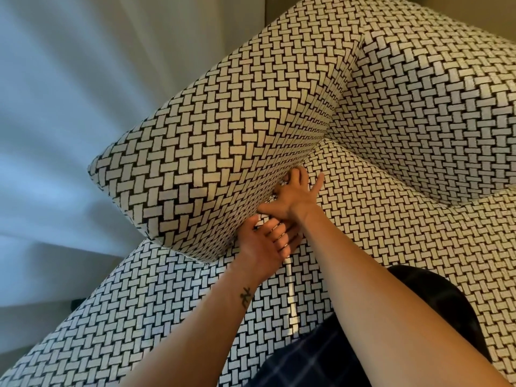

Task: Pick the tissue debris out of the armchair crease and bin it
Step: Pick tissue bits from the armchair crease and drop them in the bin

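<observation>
The armchair (pixel 223 152) is covered in a black-and-white woven pattern. Its crease (pixel 310 155) runs between the left armrest and the seat cushion (pixel 391 219). My right hand (pixel 293 198) reaches into this crease, its middle fingers bent down into the gap, little finger stretched out and thumb splayed left. The fingertips are hidden in the fold. A tiny pale fleck by those fingers may be tissue debris (pixel 286 178); I cannot tell. My left hand (pixel 265 241) lies just below the right wrist, palm showing, fingers relaxed, thumb against the armrest's side. No bin is in view.
Pale curtains (pixel 69 121) hang to the left of the armchair. The chair's backrest (pixel 432 93) rises at the upper right. My lap in dark checked fabric (pixel 321 358) is at the bottom, against the seat front.
</observation>
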Motion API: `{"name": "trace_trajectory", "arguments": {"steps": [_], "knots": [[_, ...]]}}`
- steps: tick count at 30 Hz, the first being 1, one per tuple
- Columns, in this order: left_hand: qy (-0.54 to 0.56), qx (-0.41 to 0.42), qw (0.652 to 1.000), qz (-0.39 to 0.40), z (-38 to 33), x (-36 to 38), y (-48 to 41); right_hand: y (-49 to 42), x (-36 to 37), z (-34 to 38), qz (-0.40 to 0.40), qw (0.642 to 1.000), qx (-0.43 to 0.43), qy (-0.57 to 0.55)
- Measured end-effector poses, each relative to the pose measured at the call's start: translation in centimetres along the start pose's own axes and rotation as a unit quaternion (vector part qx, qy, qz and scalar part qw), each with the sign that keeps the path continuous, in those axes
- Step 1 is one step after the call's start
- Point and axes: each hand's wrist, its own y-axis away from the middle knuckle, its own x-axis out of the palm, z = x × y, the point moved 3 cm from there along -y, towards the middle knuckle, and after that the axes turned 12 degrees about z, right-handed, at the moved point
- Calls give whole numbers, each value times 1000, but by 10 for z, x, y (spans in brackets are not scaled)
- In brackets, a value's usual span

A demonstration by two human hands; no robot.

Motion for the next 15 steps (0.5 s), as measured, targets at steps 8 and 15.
{"name": "trace_trajectory", "arguments": {"steps": [8,15], "knots": [[-15,-19,999,-28,-2,7,9,9,12,-3,-90,987,-69,-113],[-3,-12,1000,-23,0,6,5,15,24,-7,-174,965,-107,-166]]}}
